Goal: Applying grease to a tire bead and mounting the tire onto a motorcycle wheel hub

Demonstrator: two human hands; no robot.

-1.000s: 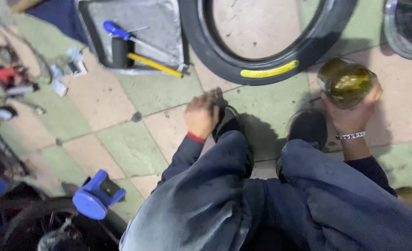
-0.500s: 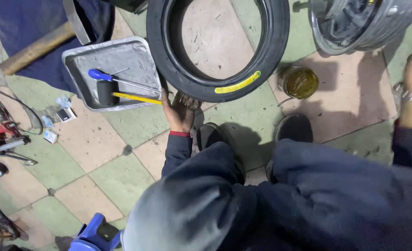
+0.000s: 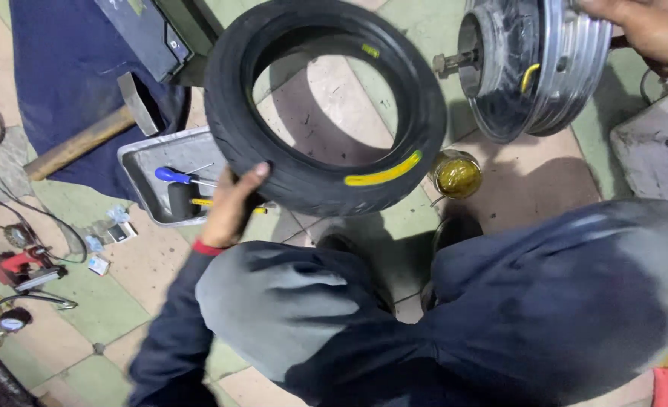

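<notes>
Black rubber tyre (image 3: pixel 326 113) with a yellow stripe at upper centre of the frame, gripped at its lower-left edge by the left hand (image 3: pixel 232 207), fingers curled round the tread. Metal wheel rim (image 3: pixel 534 64) at upper right, held at its top by the right hand (image 3: pixel 639 26), partly out of frame. Grey metal tray (image 3: pixel 153 169) with a blue-handled screwdriver (image 3: pixel 172 175) just left of the tyre, hammer (image 3: pixel 93 128) on a blue cloth (image 3: pixel 55 68) beyond, jar of yellowish liquid (image 3: pixel 456 175) on the tiled floor (image 3: pixel 115 286) below the rim.
</notes>
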